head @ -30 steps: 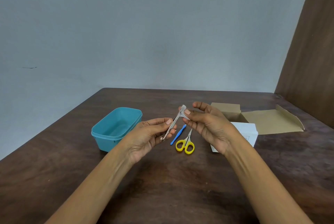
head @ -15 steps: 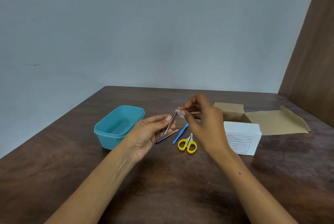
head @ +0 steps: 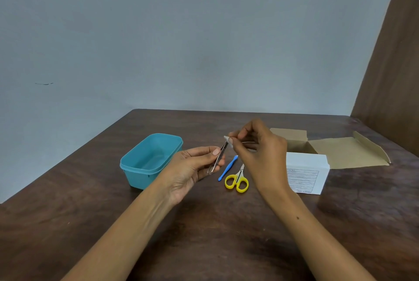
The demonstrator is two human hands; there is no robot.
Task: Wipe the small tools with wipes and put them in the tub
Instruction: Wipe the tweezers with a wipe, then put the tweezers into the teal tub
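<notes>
My left hand holds a slim metal tool, likely tweezers, tilted with its tip up and to the right. My right hand pinches a small white wipe around the tool's upper tip. A teal plastic tub stands open to the left of my left hand; nothing shows inside it. On the table below my hands lie a thin blue-handled tool and small yellow-handled scissors.
A white box with a printed label lies right of the scissors. Behind it sits an open brown cardboard box with its flap spread. A brown wooden panel rises at the right of the dark wooden table.
My right hand has turned over and slid the wipe up to the tool's tip. The view has shifted slightly. The tool stays in my left hand.
</notes>
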